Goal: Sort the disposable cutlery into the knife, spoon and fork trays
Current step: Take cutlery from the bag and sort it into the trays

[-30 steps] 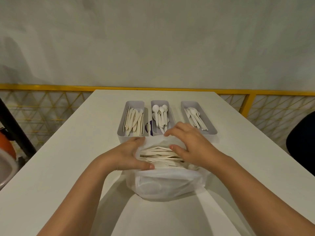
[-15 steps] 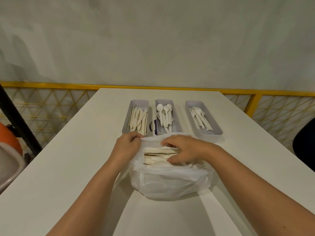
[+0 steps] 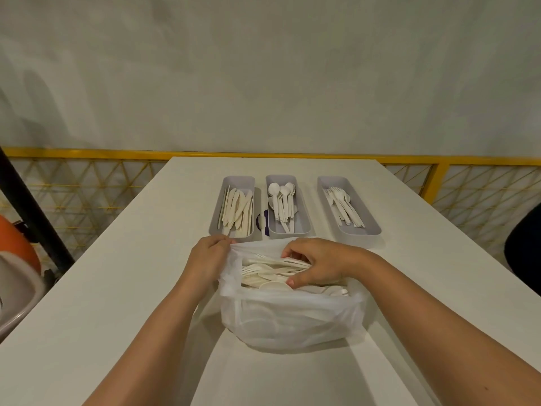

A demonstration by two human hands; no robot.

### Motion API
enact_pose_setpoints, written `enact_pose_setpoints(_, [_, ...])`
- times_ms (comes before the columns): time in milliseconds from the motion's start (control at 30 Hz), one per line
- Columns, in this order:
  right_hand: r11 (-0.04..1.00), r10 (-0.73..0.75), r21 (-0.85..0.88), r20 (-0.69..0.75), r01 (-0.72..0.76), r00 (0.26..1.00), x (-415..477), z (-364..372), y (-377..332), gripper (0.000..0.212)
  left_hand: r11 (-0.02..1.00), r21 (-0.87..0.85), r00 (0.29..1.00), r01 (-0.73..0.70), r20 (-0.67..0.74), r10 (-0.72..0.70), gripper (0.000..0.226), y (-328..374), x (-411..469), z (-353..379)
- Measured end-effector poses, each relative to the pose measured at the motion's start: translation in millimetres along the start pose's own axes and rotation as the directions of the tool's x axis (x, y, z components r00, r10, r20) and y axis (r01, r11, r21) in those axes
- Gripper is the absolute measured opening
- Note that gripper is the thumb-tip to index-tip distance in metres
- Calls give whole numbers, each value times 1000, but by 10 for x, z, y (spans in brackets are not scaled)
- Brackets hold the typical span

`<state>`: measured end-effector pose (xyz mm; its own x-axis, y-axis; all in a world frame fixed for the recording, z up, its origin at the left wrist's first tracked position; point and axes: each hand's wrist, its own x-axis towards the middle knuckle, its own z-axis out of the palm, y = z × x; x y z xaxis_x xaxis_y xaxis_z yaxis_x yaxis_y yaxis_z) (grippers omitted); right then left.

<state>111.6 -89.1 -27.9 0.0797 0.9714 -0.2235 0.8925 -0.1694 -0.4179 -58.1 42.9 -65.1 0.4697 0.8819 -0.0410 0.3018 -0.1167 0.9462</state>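
Table (image 3: 117,288): bag of cutlery (image 3: 292,317) nearest; behind it, knife tray (image 3: 234,183) left, spoon tray (image 3: 304,227) centre, fork tray (image 3: 371,230) right.

Worktop (image 3: 117,288) plain white; trays (image 3: 304,228) pale grey, holding cream knives (image 3: 237,212) and whiter spoons (image 3: 282,200) and forks (image 3: 345,209), with a dark purple mark (image 3: 262,222) between two trays. Bag (image 3: 292,320) translucent milky white, loose cutlery (image 3: 263,271) inside cream and off-white. Behind: railing (image 3: 87,152) yellow, its mesh (image 3: 87,194) a yellow triangle lattice; wall (image 3: 263,83) flat grey-green; post (image 3: 32,209) black; orange object (image 3: 14,241) at left edge.
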Motion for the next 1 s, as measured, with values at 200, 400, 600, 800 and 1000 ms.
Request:
enact_pose_setpoints(200, [995, -59, 74, -23, 61, 998, -30, -12, -9, 17, 999, -49, 1000, 10, -18, -11, 31, 9, -20, -25])
enact_pose_setpoints(400, [995, -99, 8, -15, 99, 995, -75, -17, -50, 15, 999, -43, 1000, 2, -24, -3, 29, 40, -38, -15])
enact_pose_setpoints(600, [943, -81, 296, -233, 150, 969, -129, -42, -147, 11, 999, -38, 999, -28, -18, 28, 27, 40, -58, -35])
enact_pose_setpoints(800, [473, 59, 787, -476, 396, 877, -93, -309, -268, 28, 992, -46, 993, -115, -15, 114, 19, 125, -121, -30])
enact_pose_setpoints(1000, [-44, 221, 923, -364, 382, 905, -92, -585, -228, 24, 964, -91, 963, -250, -122, 238, 22, 333, -160, -7])
